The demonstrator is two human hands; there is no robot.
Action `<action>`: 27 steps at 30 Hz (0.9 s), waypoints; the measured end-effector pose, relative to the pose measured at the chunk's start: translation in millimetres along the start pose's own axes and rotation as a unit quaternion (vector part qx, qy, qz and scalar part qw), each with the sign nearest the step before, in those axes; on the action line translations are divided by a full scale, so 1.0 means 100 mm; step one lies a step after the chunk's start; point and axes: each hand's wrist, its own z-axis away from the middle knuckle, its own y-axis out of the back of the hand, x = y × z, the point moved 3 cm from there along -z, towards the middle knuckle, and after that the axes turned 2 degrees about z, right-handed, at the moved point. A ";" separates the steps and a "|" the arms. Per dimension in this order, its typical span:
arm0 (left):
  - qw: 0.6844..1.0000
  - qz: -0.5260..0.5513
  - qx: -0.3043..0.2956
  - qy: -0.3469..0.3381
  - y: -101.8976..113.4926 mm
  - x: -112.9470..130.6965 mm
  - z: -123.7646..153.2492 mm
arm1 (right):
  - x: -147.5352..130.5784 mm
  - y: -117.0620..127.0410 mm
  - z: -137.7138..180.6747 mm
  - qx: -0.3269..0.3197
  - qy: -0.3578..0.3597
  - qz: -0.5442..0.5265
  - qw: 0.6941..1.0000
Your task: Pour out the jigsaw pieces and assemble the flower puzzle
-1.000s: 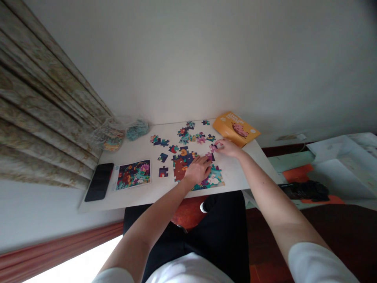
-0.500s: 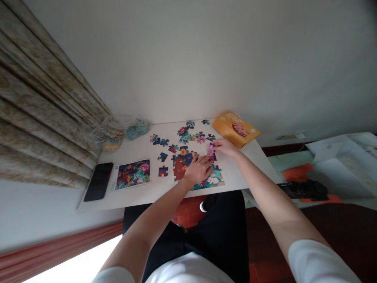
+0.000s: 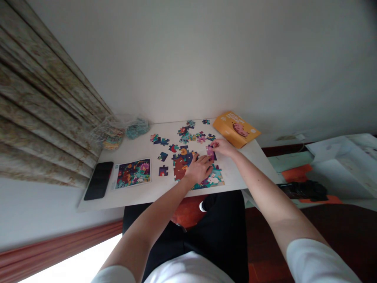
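Head view, inspected at the table: a pink jigsaw piece [image 3: 210, 151] is pinched narrowly between the thumb and fingers of my right hand [image 3: 223, 147], just above the upper right edge of the assembled puzzle section [image 3: 182, 167]. The piece is held off-centre toward my fingertips and appears to touch or nearly touch the section; I cannot tell which. My left hand [image 3: 198, 169] lies on that section with its fingers [image 3: 203, 158] spread, gripping nothing, and sits just beside my right hand. Loose jigsaw pieces [image 3: 188, 133] are scattered above the section, with a few more [image 3: 162, 156] to its left, all on the white table [image 3: 138, 196]. To the left lies a printed picture card [image 3: 133, 173], and beyond it a black smartphone [image 3: 98, 181], face down or dark. An orange box [image 3: 235, 129] sits tilted at the far right corner, near my right hand. Two clear plastic bags [image 3: 110, 135] with printed contents rest at the far left corner, against a patterned curtain [image 3: 38, 106].
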 end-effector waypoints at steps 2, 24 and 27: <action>1.000 -0.003 -0.004 0.000 0.00 0.00 0.00 | -0.04 0.01 0.03 -0.001 -0.001 0.008 1.000; 0.992 -0.051 0.094 0.068 0.06 -0.04 0.06 | -0.08 -0.12 0.76 0.125 0.126 0.151 0.972; 0.989 -0.016 0.108 0.098 0.13 -0.07 0.08 | -0.05 -0.09 0.76 0.139 0.125 0.107 0.976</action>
